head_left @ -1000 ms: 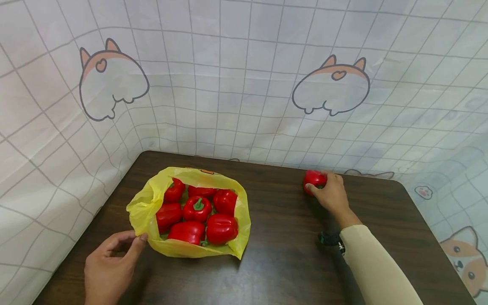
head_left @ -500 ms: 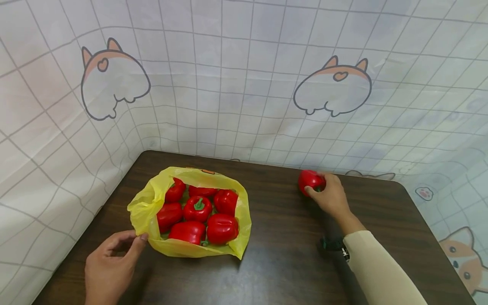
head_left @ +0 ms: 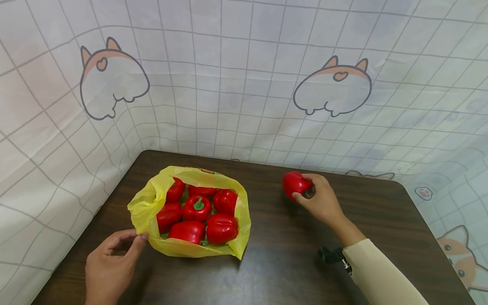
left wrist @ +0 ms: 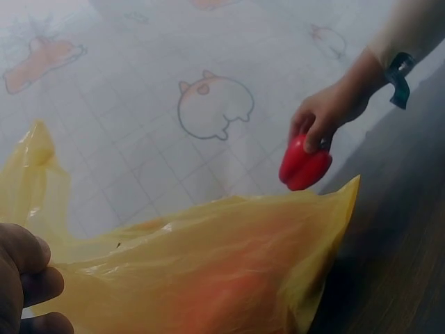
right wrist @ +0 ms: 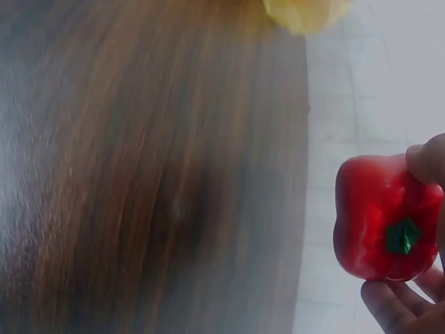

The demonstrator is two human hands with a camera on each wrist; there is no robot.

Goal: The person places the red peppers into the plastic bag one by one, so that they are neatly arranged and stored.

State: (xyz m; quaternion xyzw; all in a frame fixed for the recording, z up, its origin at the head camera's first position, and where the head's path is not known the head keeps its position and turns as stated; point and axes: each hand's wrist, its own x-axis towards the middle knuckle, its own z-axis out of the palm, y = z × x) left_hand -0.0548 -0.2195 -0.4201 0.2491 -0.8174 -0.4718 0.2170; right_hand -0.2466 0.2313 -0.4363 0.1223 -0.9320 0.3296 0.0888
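Over the back right part of the table, my right hand (head_left: pixel 322 202) grips a red bell pepper (head_left: pixel 295 185) between thumb and fingers. Its green stem (right wrist: pixel 402 236) faces the right wrist camera. In the left wrist view the held pepper (left wrist: pixel 304 164) hangs beyond the bag. My left hand (head_left: pixel 111 264) pinches the near left rim of a yellow plastic bag (head_left: pixel 146 207) between thumb and forefinger. The bag lies with its mouth wide, and several red bell peppers (head_left: pixel 197 208) sit inside. Its thin wall (left wrist: pixel 208 257) lets their red show through.
A dark wooden table (head_left: pixel 274 262) carries the bag on its left half. Behind and beside it hangs a white gridded cloth (head_left: pixel 228 84) with cartoon corgis. On my right wrist is a dark green strap (head_left: pixel 331 255).
My right hand has moved left with the red bell pepper, which appears lifted off the table. My left hand and the bag have stayed in place.
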